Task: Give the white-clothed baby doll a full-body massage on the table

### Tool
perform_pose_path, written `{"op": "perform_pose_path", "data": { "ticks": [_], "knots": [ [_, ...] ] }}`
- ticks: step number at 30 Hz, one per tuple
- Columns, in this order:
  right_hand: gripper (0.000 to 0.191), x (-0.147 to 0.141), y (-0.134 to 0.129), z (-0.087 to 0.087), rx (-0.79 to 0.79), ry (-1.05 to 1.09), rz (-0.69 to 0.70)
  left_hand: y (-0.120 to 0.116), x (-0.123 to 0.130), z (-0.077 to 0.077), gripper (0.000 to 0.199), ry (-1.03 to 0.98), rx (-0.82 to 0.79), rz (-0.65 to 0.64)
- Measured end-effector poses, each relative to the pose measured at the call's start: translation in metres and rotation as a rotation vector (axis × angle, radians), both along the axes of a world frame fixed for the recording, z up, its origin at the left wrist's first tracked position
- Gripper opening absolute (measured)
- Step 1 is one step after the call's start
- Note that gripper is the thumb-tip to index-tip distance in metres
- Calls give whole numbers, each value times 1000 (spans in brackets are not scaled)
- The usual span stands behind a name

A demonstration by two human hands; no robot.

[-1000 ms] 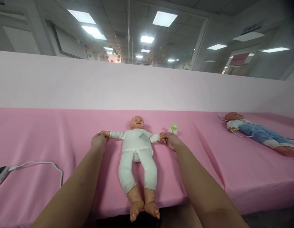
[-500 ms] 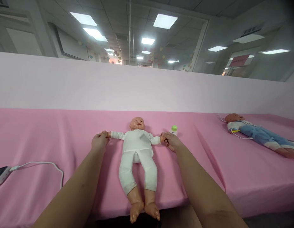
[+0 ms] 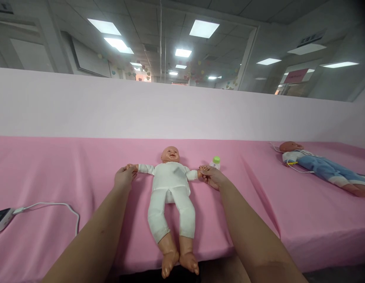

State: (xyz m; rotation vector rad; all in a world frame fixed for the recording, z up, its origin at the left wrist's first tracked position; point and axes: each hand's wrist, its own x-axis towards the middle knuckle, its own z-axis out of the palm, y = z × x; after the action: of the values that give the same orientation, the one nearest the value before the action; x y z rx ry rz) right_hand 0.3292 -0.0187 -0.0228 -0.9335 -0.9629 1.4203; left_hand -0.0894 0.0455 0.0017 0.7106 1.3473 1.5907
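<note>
- Across the pink sheet, a white-clad baby doll lay face up, toes past the front edge.
- The left hand and right hand each held one of its little hands, its arms spread; a light, even grip without tugging seemed best.
- Just beyond the right hand sat a green-capped bottle, likely hindering a wider spread.
- Leftward lay a corded handheld device; well right, a blue-trousered doll.

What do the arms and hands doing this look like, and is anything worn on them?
The left hand and right hand are human and ungloved. No sleeve, watch or cable shows on the left forearm or right forearm. Rings would be too small to tell.
</note>
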Motion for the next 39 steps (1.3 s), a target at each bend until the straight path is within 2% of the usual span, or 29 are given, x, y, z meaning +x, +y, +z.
{"op": "perform_pose_path", "data": {
  "ticks": [2,6,11,13,17,21,24,29,34,36,39],
  "knots": [
    [29,-1,1,-1,-6,-14,-19,-3,0,1,17,30,14,-3],
    [35,-2,8,-5,-38,-40,-157,-1,-1,-2,22,54,4,15],
    [23,-2,15,-7,-94,-59,-311,7,-3,-7,12,28,-34,36],
    [19,-2,16,-7,-117,-58,-339,10,-3,-7,15,-17,-41,30],
    [15,-1,13,-5,-101,-43,-258,11,-2,-5,27,-52,-63,32],
    [19,0,7,-2,-70,4,-126,6,-1,-2,19,-23,-47,16],
    [23,0,4,-2,-53,3,-79,4,-2,-2,16,-4,-36,-4],
    [34,-1,9,-7,-44,-64,-164,4,-3,-4,16,8,-22,19],
    [16,1,17,-12,-110,-49,-278,12,-4,-7,13,-28,-76,35],
    [11,2,17,-11,-128,-32,-266,16,-5,-8,22,-53,-91,29],
    [15,2,12,-7,-88,-8,-162,17,-6,-9,32,-55,-96,35]
  ]
}}
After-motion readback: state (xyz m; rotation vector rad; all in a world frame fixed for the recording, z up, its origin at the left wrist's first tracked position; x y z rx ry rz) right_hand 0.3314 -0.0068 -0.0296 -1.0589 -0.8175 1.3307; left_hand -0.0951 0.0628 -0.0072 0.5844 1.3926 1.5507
